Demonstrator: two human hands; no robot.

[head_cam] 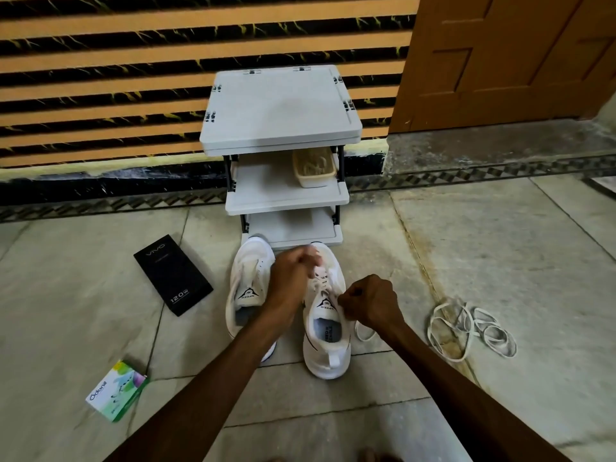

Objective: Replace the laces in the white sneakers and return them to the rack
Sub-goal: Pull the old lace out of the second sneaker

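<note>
**A:** How far along is the lacing looking?

**B:** Partway, I'd judge. The right sneaker (328, 355) is standing on the floor just near of the rack (283, 105), with its toe pointing at it. A white lace (321, 283) is crossing its eyelets.

**A:** And the hands?

**B:** Both are working that shoe. The left hand (290, 278) is hovering over the forefoot with its fingers curled, seemingly pinching the lace, though blur is hiding the exact hold. The right hand (370, 303) is gripping the lace beside the collar, and a slack loop (363, 335) is trailing on the floor to the right.

**A:** The other shoe?

**B:** The left sneaker (248, 271) is sitting just beside its partner. I'm seeing no lace on it, but the forearm is covering part of it, so it is probably waiting its turn.

**A:** What else is lying around?

**B:** A tangle of loose laces (466, 328) is lying well off to the right. On the left are a black box (173, 275) and, nearer, a green box (116, 390). A basket (313, 168) is sitting on the rack's middle shelf.

**A:** So what's remaining?

**B:** Finishing this lacing, likely lacing the second shoe, then shelving both.
</note>
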